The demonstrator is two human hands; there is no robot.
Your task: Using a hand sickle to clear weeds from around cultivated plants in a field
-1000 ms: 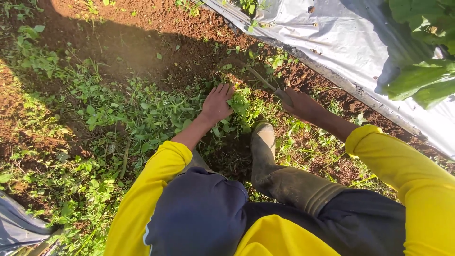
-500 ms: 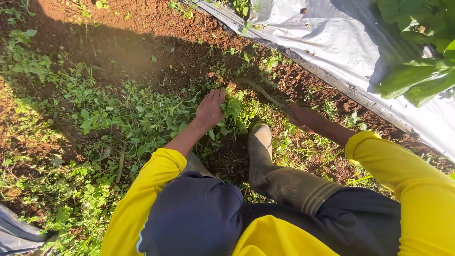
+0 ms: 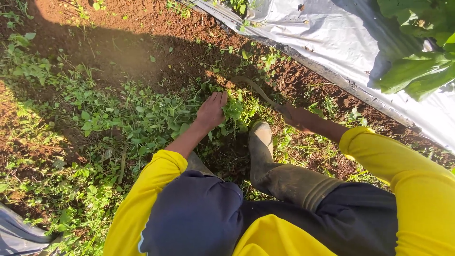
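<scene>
My left hand rests palm down on a clump of low green weeds, its fingers spread and pressed among the leaves. My right hand is closed around the handle of a curved sickle, whose thin blade arcs left toward the weeds just beyond my left fingers. Both arms wear yellow sleeves. My muddy rubber boot stands between the two hands, toe pointing at the weeds.
Bare reddish-brown soil lies beyond the weeds. A silver plastic mulch sheet runs diagonally along the upper right, with large green crop leaves over it. A grey sheet edge shows at the bottom left.
My left hand has stayed pressed on the weeds. My right hand and the sickle hold about the same spot while the view has tilted slightly.
</scene>
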